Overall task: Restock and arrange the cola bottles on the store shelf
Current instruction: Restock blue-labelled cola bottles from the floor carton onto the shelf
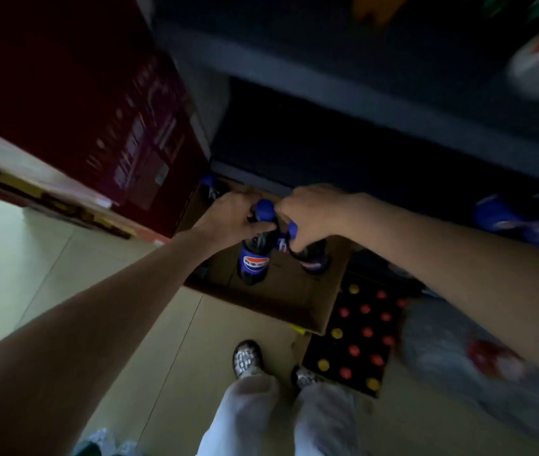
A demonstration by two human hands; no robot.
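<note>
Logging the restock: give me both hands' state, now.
Left hand: grips the neck of a cola bottle.
Right hand: grips the neck of a second cola bottle.

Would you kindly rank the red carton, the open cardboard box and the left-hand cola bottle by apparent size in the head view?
1. Red carton, though it is nearer the camera.
2. Cardboard box.
3. Cola bottle, gripped by the left hand.

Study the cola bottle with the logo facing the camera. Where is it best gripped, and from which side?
Grip the cola bottle at its narrow neck, just under the blue cap, coming from above. It stands upright in the open-topped cardboard box, whose walls block its sides. The left hand grips it there.
</note>
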